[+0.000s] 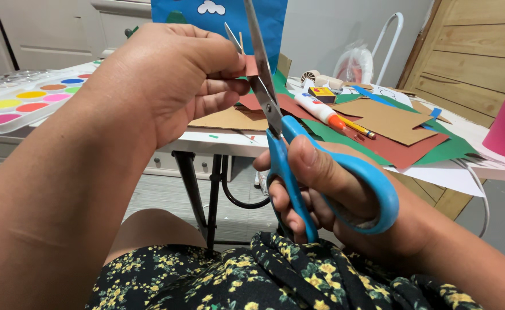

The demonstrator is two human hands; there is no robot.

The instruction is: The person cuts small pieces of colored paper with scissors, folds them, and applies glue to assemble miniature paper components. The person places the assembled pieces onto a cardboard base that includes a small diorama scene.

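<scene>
Head view: left hand (177,80) pinches a small red paper piece (251,66) between thumb and fingers, raised near the table's (218,140) front edge. Right hand (321,189) grips blue-handled scissors (298,149), blades parted around that piece. Glue stick (321,110) lies farther right on coloured paper sheets (401,135).

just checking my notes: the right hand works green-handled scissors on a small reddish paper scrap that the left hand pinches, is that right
Not quite: the scissors have blue handles, not green. The head view shows the right hand working them, blades open around a small reddish paper scrap that the left hand pinches between its fingers.
</scene>
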